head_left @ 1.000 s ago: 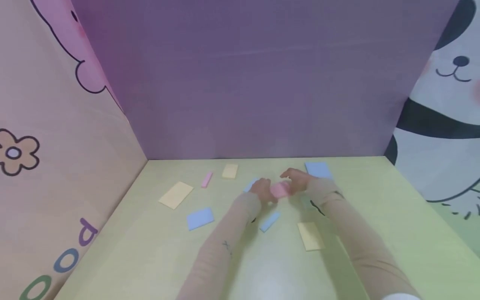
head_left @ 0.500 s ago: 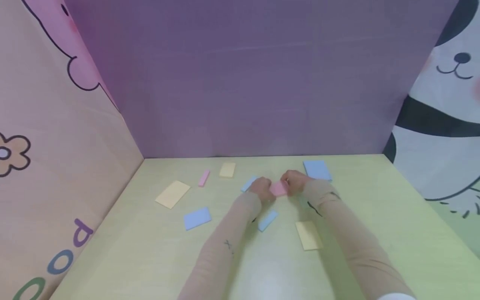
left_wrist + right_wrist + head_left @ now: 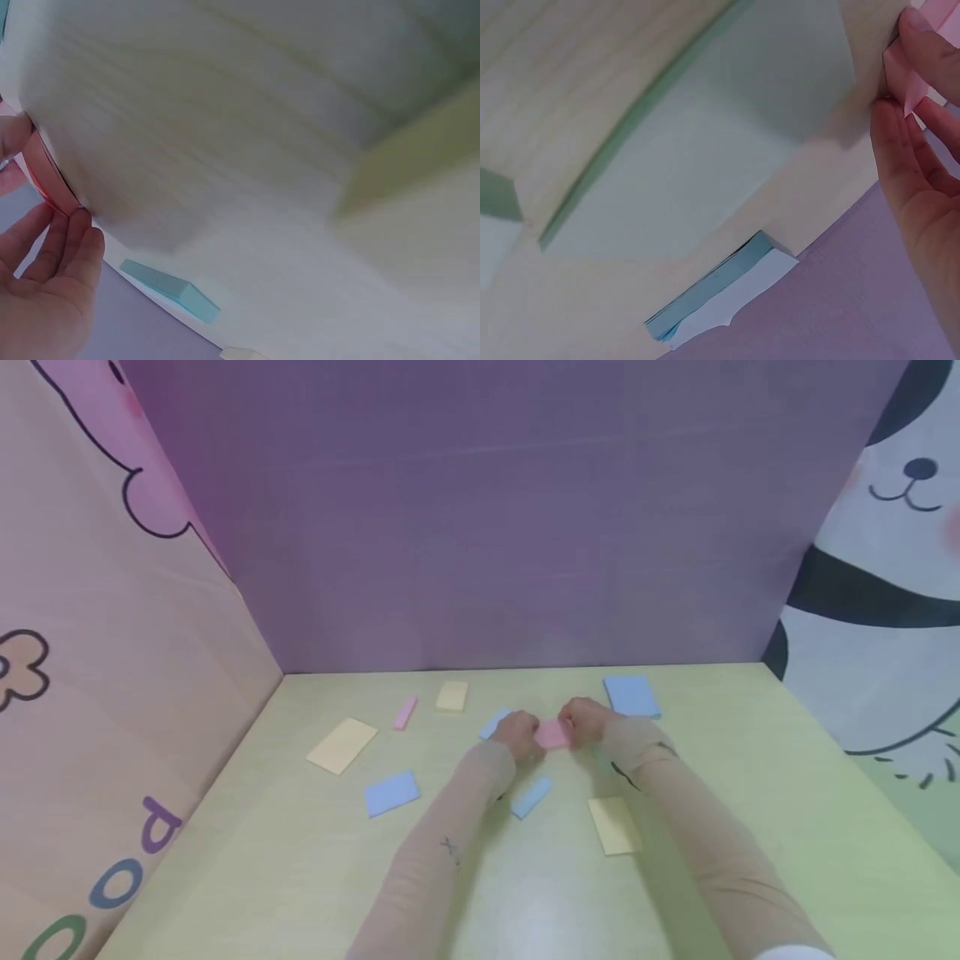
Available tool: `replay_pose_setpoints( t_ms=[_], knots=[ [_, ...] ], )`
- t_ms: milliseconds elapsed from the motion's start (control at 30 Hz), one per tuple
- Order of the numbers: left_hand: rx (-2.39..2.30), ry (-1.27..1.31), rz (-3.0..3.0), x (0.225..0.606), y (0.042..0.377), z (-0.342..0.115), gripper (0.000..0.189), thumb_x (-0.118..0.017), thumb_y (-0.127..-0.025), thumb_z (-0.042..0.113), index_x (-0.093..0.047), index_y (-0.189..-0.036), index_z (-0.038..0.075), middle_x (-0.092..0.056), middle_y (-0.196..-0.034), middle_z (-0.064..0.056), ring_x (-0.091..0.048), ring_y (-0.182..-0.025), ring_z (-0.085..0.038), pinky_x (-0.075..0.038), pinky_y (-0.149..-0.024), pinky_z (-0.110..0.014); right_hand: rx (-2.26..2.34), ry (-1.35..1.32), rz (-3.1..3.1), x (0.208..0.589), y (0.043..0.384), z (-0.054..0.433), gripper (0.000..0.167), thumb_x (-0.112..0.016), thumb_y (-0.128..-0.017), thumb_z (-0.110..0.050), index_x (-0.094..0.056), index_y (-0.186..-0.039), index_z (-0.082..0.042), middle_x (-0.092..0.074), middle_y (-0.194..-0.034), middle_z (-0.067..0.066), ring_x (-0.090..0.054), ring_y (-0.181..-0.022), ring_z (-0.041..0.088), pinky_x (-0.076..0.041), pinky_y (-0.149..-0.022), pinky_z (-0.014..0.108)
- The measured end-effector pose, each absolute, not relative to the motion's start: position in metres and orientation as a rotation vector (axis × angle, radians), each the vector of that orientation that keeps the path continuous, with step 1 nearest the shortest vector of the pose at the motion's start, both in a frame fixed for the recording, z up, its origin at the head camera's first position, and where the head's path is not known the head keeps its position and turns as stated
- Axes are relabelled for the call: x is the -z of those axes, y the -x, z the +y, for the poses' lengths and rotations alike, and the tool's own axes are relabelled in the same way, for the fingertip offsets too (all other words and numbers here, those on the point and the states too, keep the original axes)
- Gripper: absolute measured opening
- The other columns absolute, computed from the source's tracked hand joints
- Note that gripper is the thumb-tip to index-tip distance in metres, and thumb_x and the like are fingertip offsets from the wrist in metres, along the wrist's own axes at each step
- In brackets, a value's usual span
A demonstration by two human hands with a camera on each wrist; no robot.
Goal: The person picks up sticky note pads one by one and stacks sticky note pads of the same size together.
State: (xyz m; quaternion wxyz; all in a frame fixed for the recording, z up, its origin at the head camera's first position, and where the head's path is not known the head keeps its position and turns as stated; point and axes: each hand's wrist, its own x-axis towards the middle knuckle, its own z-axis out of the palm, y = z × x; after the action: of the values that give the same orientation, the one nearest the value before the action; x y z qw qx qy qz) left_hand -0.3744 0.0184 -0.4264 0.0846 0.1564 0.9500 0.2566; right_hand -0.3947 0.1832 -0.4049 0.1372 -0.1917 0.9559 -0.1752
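A pink sticky note pad [image 3: 553, 734] lies between my two hands near the middle of the table. My left hand [image 3: 517, 734] grips its left side; in the left wrist view the thumb and fingers hold the two ends of the pad's reddish edge [image 3: 52, 174]. At its right side my right hand [image 3: 589, 722] pinches the pink paper between thumb and fingers, and a folded pink corner [image 3: 913, 91] shows in the right wrist view. A light blue narrow pad [image 3: 495, 724] is just behind the left hand. Part of a pale green pad [image 3: 705, 142] sits below the right wrist.
Around the hands lie a blue pad [image 3: 632, 696] at the back right, a blue strip pad [image 3: 532, 797] in front and a yellow pad [image 3: 615, 827]. To the left are another blue pad [image 3: 392, 793], a yellow pad [image 3: 342, 746], a small yellow pad [image 3: 452, 697] and a pink strip [image 3: 406, 712].
My right hand's raised fingers have come down and now pinch the pink pad's right side. The left hand stays at the pad's left. The head view has shifted slightly.
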Motion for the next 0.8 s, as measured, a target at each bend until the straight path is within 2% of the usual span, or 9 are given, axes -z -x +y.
replay_pose_setpoints(
  t_ms=[233,567,800],
  knots=[
    [-0.625,-0.627,2.911,0.431,0.376,0.01,0.044,-0.073,-0.071,0.016,-0.063,-0.112,0.007,-0.066,-0.109,-0.007,-0.06,-0.101,-0.021,-0.046,-0.091,-0.03,0.495,0.549,2.755,0.405,0.389,0.182,0.044,-0.075,-0.065,-0.003,-0.062,-0.106,0.003,-0.064,-0.101,0.016,-0.059,-0.092,0.027,-0.048,-0.087,0.04],
    [-0.635,-0.693,2.874,0.431,0.374,-0.004,0.046,-0.074,-0.071,0.017,-0.063,-0.115,0.011,-0.064,-0.114,-0.005,-0.057,-0.106,-0.021,-0.043,-0.095,-0.032,0.515,0.645,2.783,0.406,0.377,0.175,0.031,-0.079,-0.062,-0.007,-0.067,-0.09,0.001,-0.067,-0.084,0.009,-0.058,-0.076,0.019,-0.049,-0.077,0.034],
    [-0.671,-0.695,2.843,0.432,0.372,-0.012,0.045,-0.074,-0.07,0.014,-0.063,-0.114,0.012,-0.064,-0.113,-0.003,-0.057,-0.105,-0.019,-0.043,-0.096,-0.032,0.511,0.606,2.779,0.408,0.371,0.17,0.034,-0.08,-0.062,-0.01,-0.066,-0.091,0.0,-0.065,-0.082,0.006,-0.056,-0.074,0.018,-0.049,-0.076,0.033]
  ],
)
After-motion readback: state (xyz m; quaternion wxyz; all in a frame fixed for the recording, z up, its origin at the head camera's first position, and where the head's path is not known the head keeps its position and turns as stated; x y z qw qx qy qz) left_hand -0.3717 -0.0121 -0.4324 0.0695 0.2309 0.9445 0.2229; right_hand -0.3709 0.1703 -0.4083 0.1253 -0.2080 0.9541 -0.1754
